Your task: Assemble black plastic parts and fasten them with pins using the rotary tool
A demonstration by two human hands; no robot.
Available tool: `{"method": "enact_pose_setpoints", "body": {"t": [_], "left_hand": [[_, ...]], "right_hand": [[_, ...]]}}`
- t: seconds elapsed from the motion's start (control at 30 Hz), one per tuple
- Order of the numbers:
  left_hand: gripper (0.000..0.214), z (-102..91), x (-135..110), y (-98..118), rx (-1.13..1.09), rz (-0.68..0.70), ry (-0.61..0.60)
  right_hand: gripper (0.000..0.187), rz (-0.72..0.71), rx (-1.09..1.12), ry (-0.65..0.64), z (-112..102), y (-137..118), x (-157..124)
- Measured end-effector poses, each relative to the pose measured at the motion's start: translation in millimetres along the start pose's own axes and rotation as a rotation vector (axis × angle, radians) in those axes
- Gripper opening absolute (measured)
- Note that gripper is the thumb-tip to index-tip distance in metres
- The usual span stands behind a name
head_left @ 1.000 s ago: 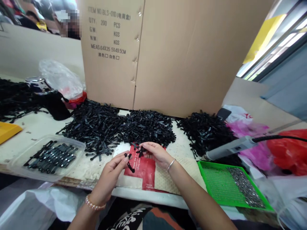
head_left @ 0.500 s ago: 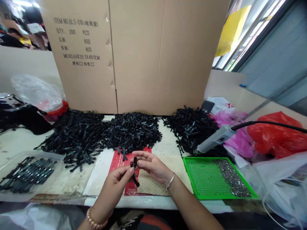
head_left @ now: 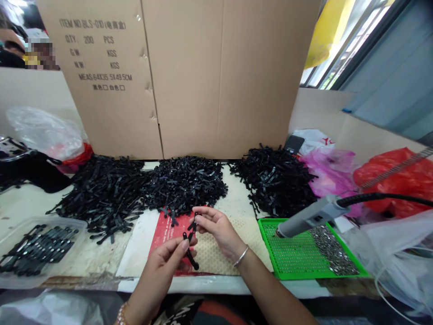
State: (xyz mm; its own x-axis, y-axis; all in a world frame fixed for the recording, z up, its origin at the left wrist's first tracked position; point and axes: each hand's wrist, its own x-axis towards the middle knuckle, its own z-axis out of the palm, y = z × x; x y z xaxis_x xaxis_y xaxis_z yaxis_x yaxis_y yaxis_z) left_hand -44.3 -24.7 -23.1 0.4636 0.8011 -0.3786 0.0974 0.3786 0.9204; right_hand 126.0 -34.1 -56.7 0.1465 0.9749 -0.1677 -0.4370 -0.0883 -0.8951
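Head view: pinching crossed black straps with the left hand, gripping an upper end with the right hand, over the red card. Looks like aligning; next, probably calls for steady pinching. Crowded by loose piles, grey tool partly covering the green tray.

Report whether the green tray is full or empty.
Partly full: small metal pieces crowd the right side of the green tray.
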Motion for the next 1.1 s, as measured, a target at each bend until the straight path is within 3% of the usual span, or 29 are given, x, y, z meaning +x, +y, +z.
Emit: {"method": "enact_pose_setpoints", "body": {"t": [0.23, 0.57, 1.1], "left_hand": [[0.040, -4.8, -5.3, 7.5, -0.024, -0.054, -0.128], [0.039, -13.4, 1.1, 2.9, -0.105, -0.136, -0.245], [0.040, -11.8, -1.0, 14.9, -0.138, -0.167, -0.218]], "right_hand": [[0.037, 0.011, -0.068, -0.149, 10.4, -16.9, -1.2], [0.036, 0.059, -0.028, -0.183, 15.5, -20.4, 2.1], [0.035, 0.087, -0.017, -0.179, 15.3, -25.1, 2.6]]}}
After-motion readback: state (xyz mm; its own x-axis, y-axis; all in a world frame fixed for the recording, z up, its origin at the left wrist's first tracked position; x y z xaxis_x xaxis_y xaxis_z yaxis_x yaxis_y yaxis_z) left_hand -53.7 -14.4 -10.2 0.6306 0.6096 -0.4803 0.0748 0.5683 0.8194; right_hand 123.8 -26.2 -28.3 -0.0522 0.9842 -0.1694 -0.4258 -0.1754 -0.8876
